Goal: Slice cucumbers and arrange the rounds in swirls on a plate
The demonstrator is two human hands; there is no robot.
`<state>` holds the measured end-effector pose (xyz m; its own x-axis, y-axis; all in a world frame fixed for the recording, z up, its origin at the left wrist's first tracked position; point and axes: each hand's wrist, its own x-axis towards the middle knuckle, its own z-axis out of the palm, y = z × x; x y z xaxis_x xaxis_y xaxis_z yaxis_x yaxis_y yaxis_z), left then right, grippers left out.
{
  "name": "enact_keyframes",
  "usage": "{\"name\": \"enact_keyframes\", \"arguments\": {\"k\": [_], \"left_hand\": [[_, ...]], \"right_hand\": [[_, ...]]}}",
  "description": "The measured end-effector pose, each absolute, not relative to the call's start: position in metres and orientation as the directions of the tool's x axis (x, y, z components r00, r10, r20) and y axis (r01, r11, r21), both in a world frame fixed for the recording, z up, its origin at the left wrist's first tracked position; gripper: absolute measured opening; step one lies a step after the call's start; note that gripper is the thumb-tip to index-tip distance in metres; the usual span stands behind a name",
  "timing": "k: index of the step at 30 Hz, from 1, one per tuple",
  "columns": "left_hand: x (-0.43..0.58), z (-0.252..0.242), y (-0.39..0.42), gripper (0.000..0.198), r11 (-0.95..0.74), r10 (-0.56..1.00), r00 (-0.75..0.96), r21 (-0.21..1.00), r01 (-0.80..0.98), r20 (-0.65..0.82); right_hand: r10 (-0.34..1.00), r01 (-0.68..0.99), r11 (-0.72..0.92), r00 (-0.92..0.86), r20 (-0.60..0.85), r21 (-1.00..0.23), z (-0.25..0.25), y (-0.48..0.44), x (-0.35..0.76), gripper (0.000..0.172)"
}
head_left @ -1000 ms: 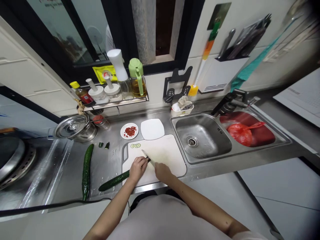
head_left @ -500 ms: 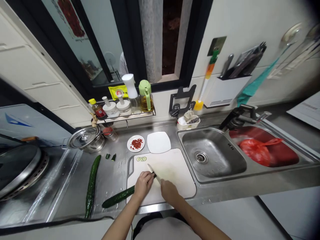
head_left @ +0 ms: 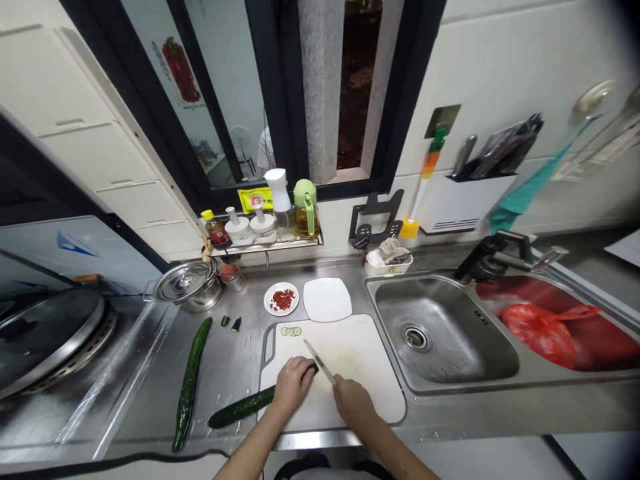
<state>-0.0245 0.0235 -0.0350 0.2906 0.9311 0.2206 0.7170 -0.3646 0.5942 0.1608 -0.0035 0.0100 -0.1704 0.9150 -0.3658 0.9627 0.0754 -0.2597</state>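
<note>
Over the steel counter (head_left: 155, 373), our right hand (head_left: 354, 402) grips the knife (head_left: 320, 362) by the end of the cucumber (head_left: 243, 408), which our left hand (head_left: 294, 385) clasps, partly on the board (head_left: 370, 373). Slices (head_left: 291, 331) lie beyond, unchanged since a second ago: no fresh one joins them.

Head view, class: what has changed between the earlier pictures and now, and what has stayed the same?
The view shifted: the whole scene now sits lower and further right in the picture. Nothing was visibly taken hold of or let go. The left hand stays on the held cucumber, the right hand on the knife; the cucumber slices, cutting board and loose cucumber stayed put.
</note>
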Motion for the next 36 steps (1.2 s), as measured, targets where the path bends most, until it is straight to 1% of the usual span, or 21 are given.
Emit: {"name": "enact_keyframes", "arguments": {"k": [3, 6, 7, 9, 11, 13, 17, 20, 22, 27, 29, 32, 34, 36], "left_hand": [[-0.029, -0.028, 0.025, 0.028, -0.255, 0.967, 0.187, 0.694, 0.673, 0.174], [-0.037, -0.019, 0.031, 0.035, -0.090, 0.994, 0.000, 0.806, 0.585, 0.111], [-0.041, -0.015, 0.033, 0.037, -0.033, 0.995, -0.061, 0.836, 0.547, 0.079], [-0.046, -0.008, 0.041, 0.039, 0.044, 0.992, -0.126, 0.873, 0.486, 0.020], [-0.048, -0.002, 0.050, 0.038, 0.027, 0.998, -0.070, 0.896, 0.443, 0.004], [-0.048, 0.004, 0.058, 0.035, 0.004, 1.000, 0.019, 0.896, 0.443, -0.015], [-0.042, 0.017, 0.070, 0.033, -0.071, 0.969, 0.237, 0.839, 0.540, -0.070], [-0.039, 0.029, 0.073, 0.030, -0.122, 0.925, 0.358, 0.793, 0.597, -0.127], [-0.038, 0.034, 0.074, 0.028, -0.153, 0.902, 0.405, 0.764, 0.627, -0.151], [-0.039, 0.031, 0.074, 0.028, -0.158, 0.893, 0.408, 0.715, 0.681, -0.192], [-0.038, 0.023, 0.074, 0.025, -0.136, 0.900, 0.390, 0.728, 0.672, -0.192], [-0.037, 0.007, 0.074, 0.019, -0.047, 0.922, 0.332, 0.798, 0.601, -0.197], [-0.037, -0.006, 0.077, 0.019, 0.049, 0.944, 0.258, 0.858, 0.511, -0.207], [-0.038, -0.019, 0.082, 0.021, 0.137, 0.969, 0.129, 0.894, 0.427, -0.210]], "right_hand": [[0.932, 0.974, 0.113, -0.172, -0.318, -0.194, 0.012, -0.007, 0.169, 0.032], [0.951, 0.983, 0.149, -0.172, -0.257, -0.106, 0.014, -0.009, 0.178, 0.035], [0.959, 0.983, 0.164, -0.177, -0.221, -0.077, 0.015, -0.009, 0.181, 0.035], [0.971, 0.978, 0.206, -0.208, -0.114, -0.029, 0.017, -0.007, 0.187, 0.034], [0.963, 0.963, 0.268, -0.269, 0.024, 0.009, 0.020, -0.001, 0.192, 0.037], [0.938, 0.948, 0.314, -0.317, 0.143, 0.045, 0.022, 0.006, 0.197, 0.040], [0.875, 0.909, 0.412, -0.413, 0.252, 0.060, 0.022, 0.018, 0.202, 0.035], [0.859, 0.898, 0.438, -0.434, 0.271, 0.048, 0.020, 0.023, 0.203, 0.034], [0.857, 0.895, 0.445, -0.438, 0.272, 0.039, 0.019, 0.025, 0.203, 0.034], [0.857, 0.883, 0.469, -0.460, 0.233, 0.021, 0.017, 0.028, 0.200, 0.033], [0.859, 0.879, 0.477, -0.470, 0.204, 0.014, 0.017, 0.030, 0.200, 0.033], [0.867, 0.880, 0.476, -0.470, 0.163, 0.006, 0.016, 0.034, 0.201, 0.034], [0.877, 0.885, 0.465, -0.461, 0.136, 0.001, 0.015, 0.036, 0.204, 0.035], [0.888, 0.893, 0.450, -0.447, 0.108, -0.004, 0.014, 0.037, 0.206, 0.036]]}}
